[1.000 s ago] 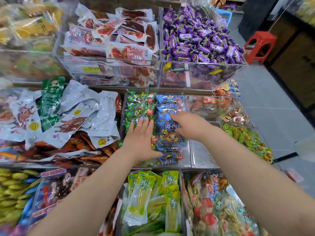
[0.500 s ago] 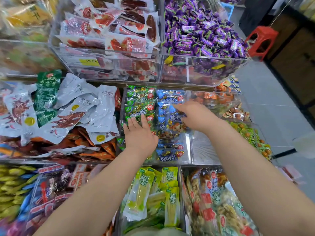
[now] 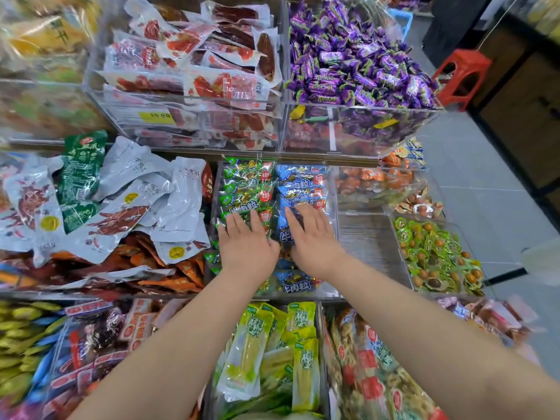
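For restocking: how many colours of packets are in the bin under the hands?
2: green packets under the left hand, blue packets under the right hand; others may be hidden beneath.

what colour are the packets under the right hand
The packets under the right hand are blue; head view.

We see biggest change at right hand (image 3: pixel 313 237): 1 s ago knuckles up, fingers curled down into blue packets (image 3: pixel 303 184); now fingers straight, palm flat on them. Hand also drawn back and inward, now just beside left hand (image 3: pixel 247 247); gap between hands nearly closed. Left hand fingers spread slightly wider, tips now further onto green packets (image 3: pixel 245 189).
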`<state>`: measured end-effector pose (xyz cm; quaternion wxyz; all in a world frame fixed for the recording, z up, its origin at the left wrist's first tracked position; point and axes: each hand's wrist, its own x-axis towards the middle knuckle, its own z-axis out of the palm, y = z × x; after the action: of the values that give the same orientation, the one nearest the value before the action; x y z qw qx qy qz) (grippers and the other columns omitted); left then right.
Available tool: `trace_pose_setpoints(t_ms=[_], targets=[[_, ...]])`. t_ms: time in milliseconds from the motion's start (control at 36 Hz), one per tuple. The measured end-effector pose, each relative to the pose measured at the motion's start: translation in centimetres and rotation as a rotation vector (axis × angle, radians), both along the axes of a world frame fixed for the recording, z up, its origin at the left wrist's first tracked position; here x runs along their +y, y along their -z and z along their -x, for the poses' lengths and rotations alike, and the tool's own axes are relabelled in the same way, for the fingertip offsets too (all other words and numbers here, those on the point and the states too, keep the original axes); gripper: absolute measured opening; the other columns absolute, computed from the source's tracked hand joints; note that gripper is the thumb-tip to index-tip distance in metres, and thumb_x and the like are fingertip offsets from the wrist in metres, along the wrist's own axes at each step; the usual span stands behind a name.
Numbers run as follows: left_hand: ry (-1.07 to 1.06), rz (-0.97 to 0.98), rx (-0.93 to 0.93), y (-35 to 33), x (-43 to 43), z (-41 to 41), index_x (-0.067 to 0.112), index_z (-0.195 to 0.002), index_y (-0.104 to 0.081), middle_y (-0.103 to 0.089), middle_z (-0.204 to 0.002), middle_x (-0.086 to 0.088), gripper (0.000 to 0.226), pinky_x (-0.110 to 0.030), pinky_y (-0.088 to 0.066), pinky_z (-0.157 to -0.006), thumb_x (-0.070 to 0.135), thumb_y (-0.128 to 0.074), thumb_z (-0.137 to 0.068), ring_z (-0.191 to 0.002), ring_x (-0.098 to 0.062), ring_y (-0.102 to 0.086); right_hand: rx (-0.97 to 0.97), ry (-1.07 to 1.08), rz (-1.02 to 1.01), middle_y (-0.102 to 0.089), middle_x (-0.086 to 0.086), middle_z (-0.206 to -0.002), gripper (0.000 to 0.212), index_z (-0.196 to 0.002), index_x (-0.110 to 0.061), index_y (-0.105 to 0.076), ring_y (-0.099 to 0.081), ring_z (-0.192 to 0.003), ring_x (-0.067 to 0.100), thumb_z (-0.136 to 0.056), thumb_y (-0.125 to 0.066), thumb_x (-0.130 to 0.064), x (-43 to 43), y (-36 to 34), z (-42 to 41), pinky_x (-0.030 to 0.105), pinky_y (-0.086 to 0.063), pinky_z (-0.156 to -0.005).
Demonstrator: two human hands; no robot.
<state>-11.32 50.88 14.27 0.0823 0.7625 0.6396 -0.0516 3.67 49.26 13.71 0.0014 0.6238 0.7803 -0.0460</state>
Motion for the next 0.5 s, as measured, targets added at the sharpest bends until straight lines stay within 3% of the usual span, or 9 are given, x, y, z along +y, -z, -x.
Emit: trace_pose_setpoints(t_ms=[56, 111, 222, 361, 500], targets=[[0.062, -0.063, 0.013, 0.2, 0.2, 0.1, 0.005, -0.153, -0.004, -0.002, -0.160, -0.020, 0.071, -0.051, -0.002, -0.118, 0.041, -0.025, -0.095, -0.148, -0.035, 0.002, -0.005, 0.008, 0.014, 0.004, 0.016, -0.156, 0.096, -0.149, -0.014, 0.009, 0.015, -0.143, 0.030, -0.084, -0.057, -0.040, -0.5, 1.1, 0.0, 0.039, 0.026, -0.107], [0.123, -0.070, 0.009, 0.3, 0.6, 0.1, 0.003, -0.152, 0.000, 0.004, -0.161, -0.018, 0.073, -0.049, 0.003, -0.118, 0.040, -0.024, -0.094, -0.148, -0.032, 0.008, -0.060, 0.013, 0.018, 0.013, 0.014, -0.156, 0.102, -0.142, -0.020, 0.024, 0.028, -0.139, 0.028, -0.085, -0.057, -0.042, -0.4, 1.7, 0.0, 0.036, 0.034, -0.101], [0.117, -0.033, -0.023, 0.4, 0.9, 0.2, 0.007, -0.153, 0.003, 0.002, -0.160, -0.019, 0.075, -0.049, 0.001, -0.118, 0.040, -0.028, -0.094, -0.148, -0.034, 0.002, -0.120, -0.011, -0.004, 0.009, 0.010, -0.158, 0.088, -0.146, -0.020, 0.019, 0.015, -0.144, 0.027, -0.090, -0.049, -0.025, 1.4, 1.7, -0.4, 0.040, 0.026, -0.106], [0.091, 0.008, 0.003, 0.6, 0.8, 0.0, 0.006, -0.152, 0.006, 0.002, -0.159, -0.026, 0.076, -0.051, -0.001, -0.118, 0.043, -0.028, -0.095, -0.147, -0.039, 0.001, -0.193, -0.064, 0.018, 0.010, 0.005, -0.158, 0.086, -0.147, -0.022, 0.019, 0.012, -0.144, 0.025, -0.090, -0.046, -0.020, 3.0, 1.5, -1.4, 0.048, 0.011, -0.113], [0.088, 0.024, 0.007, 0.9, 1.1, 0.0, 0.005, -0.153, 0.005, 0.002, -0.159, -0.025, 0.075, -0.051, 0.000, -0.118, 0.044, -0.025, -0.095, -0.147, -0.038, 0.002, -0.246, -0.070, 0.071, 0.023, 0.007, -0.155, 0.094, -0.142, -0.018, 0.029, 0.024, -0.141, 0.028, -0.092, -0.045, -0.049, 2.5, 1.8, -1.3, 0.051, 0.021, -0.108]])
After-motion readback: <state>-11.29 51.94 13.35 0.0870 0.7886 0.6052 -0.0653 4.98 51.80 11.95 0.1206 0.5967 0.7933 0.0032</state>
